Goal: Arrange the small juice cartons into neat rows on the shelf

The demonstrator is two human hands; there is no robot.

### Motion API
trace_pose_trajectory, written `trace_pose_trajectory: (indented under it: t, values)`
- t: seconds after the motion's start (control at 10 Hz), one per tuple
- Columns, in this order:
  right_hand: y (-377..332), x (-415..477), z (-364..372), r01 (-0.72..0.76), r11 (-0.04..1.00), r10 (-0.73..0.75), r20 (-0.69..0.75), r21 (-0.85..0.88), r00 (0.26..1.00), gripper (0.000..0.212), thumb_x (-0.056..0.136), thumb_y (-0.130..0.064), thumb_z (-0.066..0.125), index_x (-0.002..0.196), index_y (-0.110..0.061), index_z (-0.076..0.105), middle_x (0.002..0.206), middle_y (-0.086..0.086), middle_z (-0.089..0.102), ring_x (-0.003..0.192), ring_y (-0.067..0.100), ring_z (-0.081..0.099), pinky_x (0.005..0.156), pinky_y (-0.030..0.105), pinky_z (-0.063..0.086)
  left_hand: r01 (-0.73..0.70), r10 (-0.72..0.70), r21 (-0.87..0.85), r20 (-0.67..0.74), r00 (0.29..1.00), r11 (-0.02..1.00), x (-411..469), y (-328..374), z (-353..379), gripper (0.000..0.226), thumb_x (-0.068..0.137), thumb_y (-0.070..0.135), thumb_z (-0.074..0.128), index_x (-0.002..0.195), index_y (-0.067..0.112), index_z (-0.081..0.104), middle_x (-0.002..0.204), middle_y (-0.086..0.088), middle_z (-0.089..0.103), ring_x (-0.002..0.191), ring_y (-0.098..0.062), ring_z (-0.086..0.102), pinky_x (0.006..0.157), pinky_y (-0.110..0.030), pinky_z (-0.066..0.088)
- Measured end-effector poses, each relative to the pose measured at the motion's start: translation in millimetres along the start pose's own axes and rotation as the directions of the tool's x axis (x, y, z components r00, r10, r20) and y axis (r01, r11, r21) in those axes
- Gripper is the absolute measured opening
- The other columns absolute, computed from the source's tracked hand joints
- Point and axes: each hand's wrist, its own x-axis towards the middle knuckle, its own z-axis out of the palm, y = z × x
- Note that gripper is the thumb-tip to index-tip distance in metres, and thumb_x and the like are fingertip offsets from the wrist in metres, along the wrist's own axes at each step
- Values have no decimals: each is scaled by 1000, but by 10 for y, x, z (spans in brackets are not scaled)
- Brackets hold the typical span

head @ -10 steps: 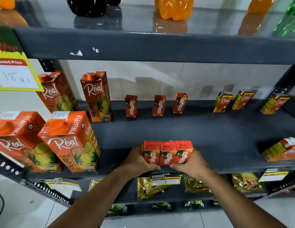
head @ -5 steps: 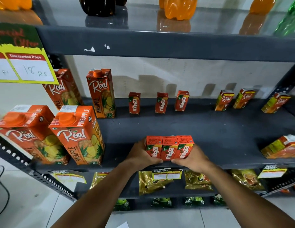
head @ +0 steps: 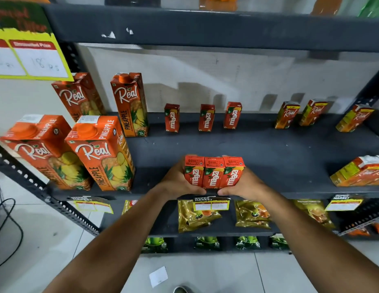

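Three small red Maaza cartons (head: pixel 214 173) stand pressed side by side near the front edge of the dark grey shelf (head: pixel 279 153). My left hand (head: pixel 175 182) grips the left end of the trio and my right hand (head: pixel 245 185) grips the right end. Three more Maaza cartons (head: pixel 206 117) stand spaced apart in a row at the back of the shelf. Small Real cartons (head: pixel 287 115) stand at the back right, slightly tilted. Another small Real carton (head: pixel 360 173) lies on its side at the right front.
Tall Real pineapple cartons (head: pixel 100 153) fill the shelf's left end, two in front and two behind. A yellow price sign (head: pixel 29 58) hangs top left. Gold pouches (head: pixel 197 216) lie on the shelf below. Cables (head: pixel 4 229) trail on the floor at left.
The three held Maaza cartons have shifted slightly back on the shelf between my hands. The camera has moved left and tilted down.
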Motion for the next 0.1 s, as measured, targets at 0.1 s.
trace_pose_trajectory:
  t: [0.1]
  values:
    - [36, -112, -88, 30, 997, -29, -14, 66, 999, 136, 50, -22, 95, 148, -41, 4, 138, -16, 47, 117, 0, 52, 91, 21, 45, -5, 5, -5, -29, 1000, 1000, -130, 46, -38, 126, 41, 36, 95, 137, 54, 16, 136, 9, 50, 120, -12, 53, 97, -40, 48]
